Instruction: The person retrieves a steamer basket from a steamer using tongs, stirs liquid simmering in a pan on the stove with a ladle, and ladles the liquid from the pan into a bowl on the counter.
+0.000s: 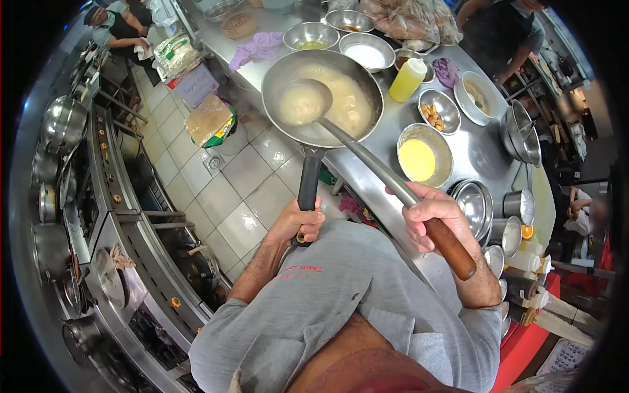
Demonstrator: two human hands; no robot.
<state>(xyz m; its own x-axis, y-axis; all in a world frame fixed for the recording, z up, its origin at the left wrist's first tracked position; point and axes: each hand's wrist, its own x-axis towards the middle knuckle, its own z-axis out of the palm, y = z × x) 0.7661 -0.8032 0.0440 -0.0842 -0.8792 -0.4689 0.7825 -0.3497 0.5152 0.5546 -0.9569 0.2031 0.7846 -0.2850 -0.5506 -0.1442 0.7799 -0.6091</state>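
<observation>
My left hand [298, 221] is wrapped round the black handle of a frying pan [267, 98], holding it out in front of me, over or at the edge of the steel table. Pale, creamy sauce [350, 101] covers much of the pan's inside. In my right hand [436, 216] is a long ladle [377, 164] with a metal shaft and wooden grip end. Its bowl lies inside the pan, filled with the same pale sauce. Whether the pan's underside touches the table is hidden.
On the steel table [386, 128] stand a yellow squeeze bottle [407, 80], a bowl of yellow liquid [424, 134], a bowl of nuts or similar pieces [449, 105] and a bowl of white powder or liquid [368, 56]. A stove [121, 245] runs along my left. Two co-workers stand farther off.
</observation>
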